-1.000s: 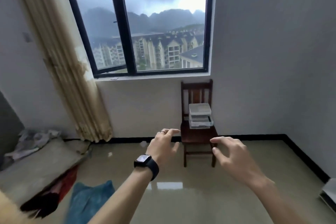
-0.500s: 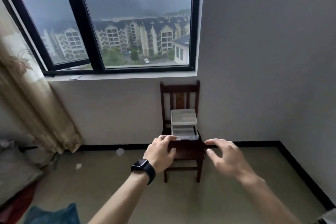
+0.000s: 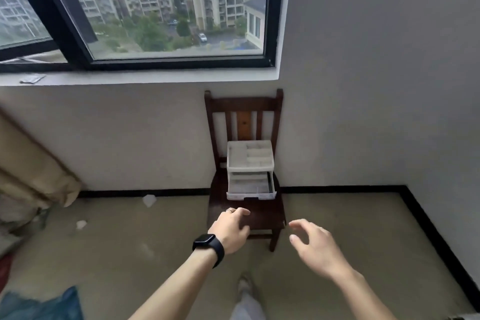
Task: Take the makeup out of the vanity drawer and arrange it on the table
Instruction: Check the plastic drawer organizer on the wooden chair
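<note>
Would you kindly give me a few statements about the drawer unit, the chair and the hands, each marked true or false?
1. The white drawer unit stands on the wooden chair. True.
2. Its bottom drawer is pushed fully shut. False: it is pulled out.
3. The left hand holds a makeup item. False: it holds nothing.
4. The right hand is empty. True.
5. A black watch sits on the left wrist. True.
</note>
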Demonstrator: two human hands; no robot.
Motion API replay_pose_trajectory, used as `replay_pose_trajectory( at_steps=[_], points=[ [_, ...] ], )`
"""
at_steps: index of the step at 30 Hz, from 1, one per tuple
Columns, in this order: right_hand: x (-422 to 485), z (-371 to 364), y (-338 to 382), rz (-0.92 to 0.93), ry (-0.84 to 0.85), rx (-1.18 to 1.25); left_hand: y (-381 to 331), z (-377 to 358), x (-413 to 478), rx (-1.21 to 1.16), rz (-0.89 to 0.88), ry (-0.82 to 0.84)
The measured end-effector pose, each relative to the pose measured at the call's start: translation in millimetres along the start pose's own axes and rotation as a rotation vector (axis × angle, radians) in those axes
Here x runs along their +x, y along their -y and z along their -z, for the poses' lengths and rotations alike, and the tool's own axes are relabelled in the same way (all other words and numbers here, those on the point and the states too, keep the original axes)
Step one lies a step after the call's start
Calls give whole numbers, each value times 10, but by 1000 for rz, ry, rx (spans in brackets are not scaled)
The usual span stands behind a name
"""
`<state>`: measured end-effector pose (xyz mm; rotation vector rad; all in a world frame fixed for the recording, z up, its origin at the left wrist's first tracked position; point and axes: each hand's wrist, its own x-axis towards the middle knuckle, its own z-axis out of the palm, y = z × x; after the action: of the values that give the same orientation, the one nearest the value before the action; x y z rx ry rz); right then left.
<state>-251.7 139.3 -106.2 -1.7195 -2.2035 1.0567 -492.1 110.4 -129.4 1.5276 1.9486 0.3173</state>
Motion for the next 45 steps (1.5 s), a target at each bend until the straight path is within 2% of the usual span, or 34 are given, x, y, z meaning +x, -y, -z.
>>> replay_pose_trajectory(
  at_steps=[9,16,20,25,31,37,45],
  points=[
    [1809,-108,-432,-258,125,143,31,-233,2025,-194,190,237],
    [3111,-536,-869,-432,59,400,199,-561,3302,-377,310,249],
    [3687,-984,-1231,-498,83,491,392,-965,3816,-425,376,268],
    [3994,-1428,-1456,-477,154,557,556,-1421,4188,-532,489,261],
    [4055,-1607,-1581,-470,124,604,609,-1721,4411,-690,566,169],
    [4056,-1588,-1637,-441,154,601,562,-1731,4405,-510,539,182],
    [4120,-1527,-1563,-403,177,549,582,-1689,4392,-530,500,168]
  ],
)
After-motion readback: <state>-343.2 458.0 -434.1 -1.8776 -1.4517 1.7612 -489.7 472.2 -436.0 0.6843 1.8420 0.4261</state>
